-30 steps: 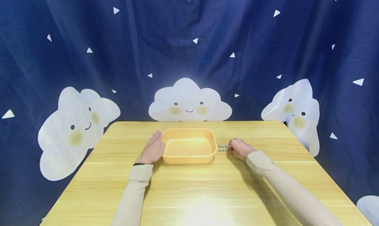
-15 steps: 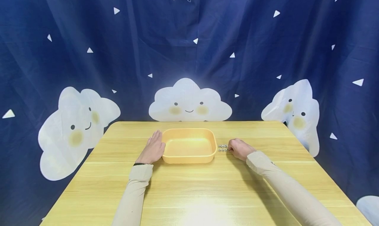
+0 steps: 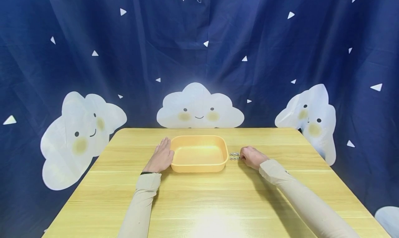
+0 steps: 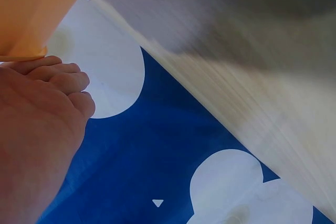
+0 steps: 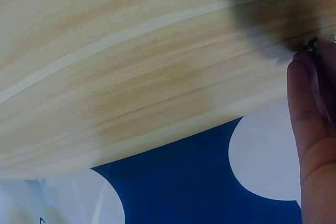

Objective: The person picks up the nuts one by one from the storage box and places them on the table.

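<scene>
A shallow yellow-orange plastic basin [image 3: 198,168] with rounded corners stands on the table. My left hand [image 3: 158,158] lies against its left side, fingers stretched along the wall; the left wrist view shows those fingers [image 4: 71,81] at the basin's rim. Right of the basin, several small silvery metal pieces [image 3: 234,154] sit in two short rows, too small to name. At the right end of these rows my right hand [image 3: 254,157] has its fingers curled down. In the right wrist view its thumb and fingertips pinch one small shiny metal piece [image 5: 313,44].
The pale wood-grain table [image 3: 199,200] reaches from the sleeves to a dark blue curtain [image 3: 199,61] printed with smiling clouds and white triangles. The curtain hangs along the table's back and sides.
</scene>
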